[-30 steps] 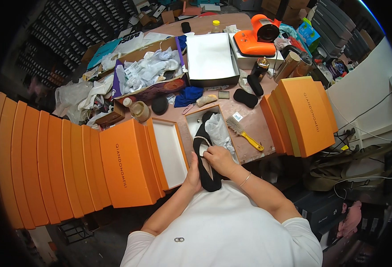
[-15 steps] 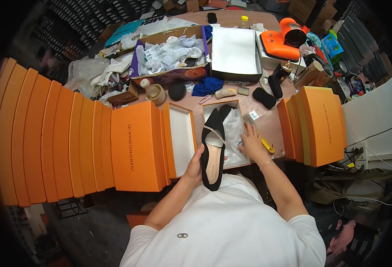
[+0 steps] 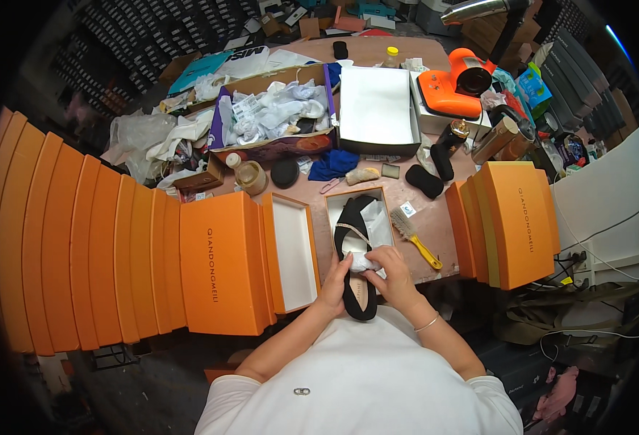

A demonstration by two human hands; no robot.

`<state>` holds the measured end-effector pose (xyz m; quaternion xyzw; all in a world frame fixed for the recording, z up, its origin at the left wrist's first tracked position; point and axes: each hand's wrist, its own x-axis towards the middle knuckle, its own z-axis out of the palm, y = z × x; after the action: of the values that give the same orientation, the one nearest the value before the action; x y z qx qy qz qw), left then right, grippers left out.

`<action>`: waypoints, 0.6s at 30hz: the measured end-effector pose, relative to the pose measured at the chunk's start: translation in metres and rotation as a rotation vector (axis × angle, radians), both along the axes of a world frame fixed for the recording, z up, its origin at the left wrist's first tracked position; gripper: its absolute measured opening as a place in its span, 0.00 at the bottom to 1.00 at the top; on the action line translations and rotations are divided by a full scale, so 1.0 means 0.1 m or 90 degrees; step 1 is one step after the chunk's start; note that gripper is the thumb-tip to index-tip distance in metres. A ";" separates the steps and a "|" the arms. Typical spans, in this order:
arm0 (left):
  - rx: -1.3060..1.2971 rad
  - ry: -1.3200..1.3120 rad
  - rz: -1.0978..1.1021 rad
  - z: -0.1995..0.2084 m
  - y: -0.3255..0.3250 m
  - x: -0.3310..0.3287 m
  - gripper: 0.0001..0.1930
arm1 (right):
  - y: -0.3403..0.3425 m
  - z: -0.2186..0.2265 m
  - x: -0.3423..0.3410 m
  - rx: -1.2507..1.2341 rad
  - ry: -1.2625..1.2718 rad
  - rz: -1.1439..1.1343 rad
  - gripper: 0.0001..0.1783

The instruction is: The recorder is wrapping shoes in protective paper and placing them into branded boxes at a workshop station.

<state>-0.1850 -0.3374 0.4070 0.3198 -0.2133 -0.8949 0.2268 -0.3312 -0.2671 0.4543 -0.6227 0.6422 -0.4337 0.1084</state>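
Observation:
My left hand (image 3: 332,288) grips the side of a black pointed flat shoe (image 3: 361,310) with a beige insole and a glittery strap. The shoe is held toe away from me, over the near part of an open shoebox (image 3: 387,199). Between the fingers of my right hand (image 3: 397,281) is a wad of white tissue paper (image 3: 364,262), at the shoe's opening. More white tissue (image 3: 377,223) lies in the box. To the box's left an orange-edged lid (image 3: 293,254) stands with its white inside showing. A yellow-handled brush (image 3: 425,251) lies to the right.
Orange shoeboxes stand in rows at left (image 3: 222,264) and right (image 3: 522,225). Farther back are a purple carton (image 3: 272,141) of crumpled paper, a white box lid (image 3: 377,105), an orange device (image 3: 450,94), a bottle (image 3: 249,176) and black pads (image 3: 424,181).
My right hand has come from the tissue in the box to the shoe, bringing a wad of tissue paper. The brush it covered now shows fully. The shoe has shifted slightly nearer me.

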 end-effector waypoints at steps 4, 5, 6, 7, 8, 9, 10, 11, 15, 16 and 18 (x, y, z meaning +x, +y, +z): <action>-0.135 -0.074 -0.045 0.10 0.08 -0.02 0.39 | -0.01 0.00 -0.01 0.087 -0.183 -0.071 0.14; -0.137 -0.072 -0.035 0.08 0.09 -0.04 0.40 | -0.06 0.07 0.01 0.083 -0.151 -0.078 0.13; -0.139 -0.071 -0.025 0.03 0.11 -0.07 0.41 | -0.09 0.18 0.04 0.079 -0.119 -0.084 0.13; -0.145 -0.072 -0.014 0.00 0.09 -0.08 0.42 | -0.12 0.25 0.07 0.071 -0.090 -0.089 0.12; -0.137 -0.062 -0.023 -0.03 0.06 -0.08 0.42 | -0.12 0.24 0.09 0.070 -0.016 -0.055 0.11; -0.125 -0.048 -0.021 -0.07 0.05 -0.06 0.42 | -0.07 0.25 0.13 0.108 -0.040 -0.059 0.11; -0.112 -0.034 -0.016 -0.11 0.05 -0.03 0.42 | 0.00 0.26 0.17 0.147 -0.063 -0.058 0.11; -0.099 -0.020 -0.010 -0.14 0.05 -0.02 0.42 | 0.02 0.28 0.18 0.186 -0.086 -0.056 0.11; -0.222 -0.054 -0.018 -0.12 0.08 -0.06 0.40 | -0.10 0.30 0.12 0.115 0.091 -0.070 0.18; -0.180 -0.027 -0.017 -0.12 0.07 -0.07 0.39 | -0.15 0.21 0.16 0.118 0.074 -0.034 0.23; -0.097 0.025 -0.016 -0.19 0.08 -0.05 0.35 | -0.10 0.15 0.18 0.099 -0.010 0.025 0.25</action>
<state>-0.1901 -0.3298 0.3878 0.2817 -0.2801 -0.8848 0.2434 -0.3129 -0.2768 0.4696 -0.6213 0.6610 -0.3850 0.1698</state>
